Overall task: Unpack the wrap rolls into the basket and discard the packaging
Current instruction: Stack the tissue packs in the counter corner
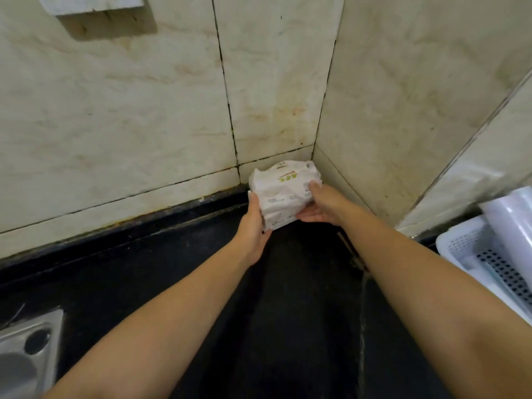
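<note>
While our left hand and right hand clasp the white pack at the bench's far corner, we judge slick film could slip before reaching the basket.

The print on the white package near the frame's centre is too small and soft for me to read. My left hand covers its left edge, my right hand its lower right side, and I cannot see its underside. At the right edge the white basket and the clear roll in it are cut off. The metal sink is cropped at lower left, and the pale block at the top edge.
</note>
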Demonstrator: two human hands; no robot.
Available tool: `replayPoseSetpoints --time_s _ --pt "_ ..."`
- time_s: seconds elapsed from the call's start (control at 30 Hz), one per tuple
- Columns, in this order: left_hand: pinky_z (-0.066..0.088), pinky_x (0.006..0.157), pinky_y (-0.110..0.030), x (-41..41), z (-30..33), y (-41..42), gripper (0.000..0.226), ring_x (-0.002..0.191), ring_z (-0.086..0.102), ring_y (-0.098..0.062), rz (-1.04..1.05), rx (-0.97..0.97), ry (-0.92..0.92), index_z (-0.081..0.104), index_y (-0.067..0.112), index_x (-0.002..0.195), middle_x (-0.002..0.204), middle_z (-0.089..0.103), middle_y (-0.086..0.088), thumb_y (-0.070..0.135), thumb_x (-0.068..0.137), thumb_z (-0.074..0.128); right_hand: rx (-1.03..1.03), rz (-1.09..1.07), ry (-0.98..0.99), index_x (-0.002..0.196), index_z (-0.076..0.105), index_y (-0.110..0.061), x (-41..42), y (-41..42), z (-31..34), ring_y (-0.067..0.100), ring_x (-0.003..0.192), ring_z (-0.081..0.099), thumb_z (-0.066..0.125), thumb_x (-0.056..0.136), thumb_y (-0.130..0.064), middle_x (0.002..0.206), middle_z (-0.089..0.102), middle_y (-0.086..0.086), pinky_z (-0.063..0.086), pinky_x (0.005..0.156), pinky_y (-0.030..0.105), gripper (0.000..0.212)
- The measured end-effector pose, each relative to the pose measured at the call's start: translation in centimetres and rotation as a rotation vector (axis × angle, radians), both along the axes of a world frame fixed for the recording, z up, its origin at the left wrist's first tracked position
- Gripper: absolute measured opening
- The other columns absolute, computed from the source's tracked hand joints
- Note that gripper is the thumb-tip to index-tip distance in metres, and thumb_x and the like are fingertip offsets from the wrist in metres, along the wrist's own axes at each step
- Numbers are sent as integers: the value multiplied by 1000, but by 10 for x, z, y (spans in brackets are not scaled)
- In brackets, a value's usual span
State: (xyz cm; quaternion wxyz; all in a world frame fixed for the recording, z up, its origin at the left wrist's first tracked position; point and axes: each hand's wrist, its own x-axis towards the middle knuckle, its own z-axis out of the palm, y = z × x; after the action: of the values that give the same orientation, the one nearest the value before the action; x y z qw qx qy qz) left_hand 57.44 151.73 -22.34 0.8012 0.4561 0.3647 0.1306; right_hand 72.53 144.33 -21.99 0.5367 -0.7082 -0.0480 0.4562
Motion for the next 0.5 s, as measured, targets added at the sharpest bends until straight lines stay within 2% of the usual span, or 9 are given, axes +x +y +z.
replayPoseSetpoints --time_s 0.07,0.1,0.2,0.27,0.37,0.5 --pt "47 78 -22 -1 -1 3 54 100 61 -4 -18 6 -4 53 29 128 118 65 9 60 93 25 -5 20 5 139 34 -10 0 -2 2 38 109 60 30 99 -43 133 51 28 54 75 38 53" --pt "46 82 -22 -4 0 2 55 102 59 -4 -34 10 2 52 30 128 125 62 8 61 92 25 -6 24 9 140 33 -8 -2 -5 5 39 111 60 30 99 -45 132 51 29 53 77 39 56" --pt "30 107 -38 -19 6 -7 62 130 39 -12 -81 14 54 39 29 139 147 41 5 65 90 27 -7 -19 8 147 21 -11 -19 -22 16 39 111 60 31 97 -49 130 51 32 54 79 41 63" --pt "31 107 -44 -31 12 -19 66 139 29 -20 -95 26 116 28 25 145 153 31 -1 62 90 31 -18 -31 14 149 12 -19 -37 -45 27 40 108 62 35 95 -50 130 51 33 55 77 41 66" --pt "43 94 -41 -49 24 -46 61 131 41 -25 -189 26 172 28 19 144 146 40 -11 54 94 33 -48 37 19 148 15 -22 -70 -94 40 37 105 64 37 95 -50 130 52 32 58 75 38 64" --pt "49 88 -39 -64 43 -90 48 111 58 -24 -418 84 165 48 16 130 122 60 -11 47 97 30 -94 52 -27 142 29 -16 -110 -179 55 30 94 67 35 97 -45 113 61 24 58 75 36 53"
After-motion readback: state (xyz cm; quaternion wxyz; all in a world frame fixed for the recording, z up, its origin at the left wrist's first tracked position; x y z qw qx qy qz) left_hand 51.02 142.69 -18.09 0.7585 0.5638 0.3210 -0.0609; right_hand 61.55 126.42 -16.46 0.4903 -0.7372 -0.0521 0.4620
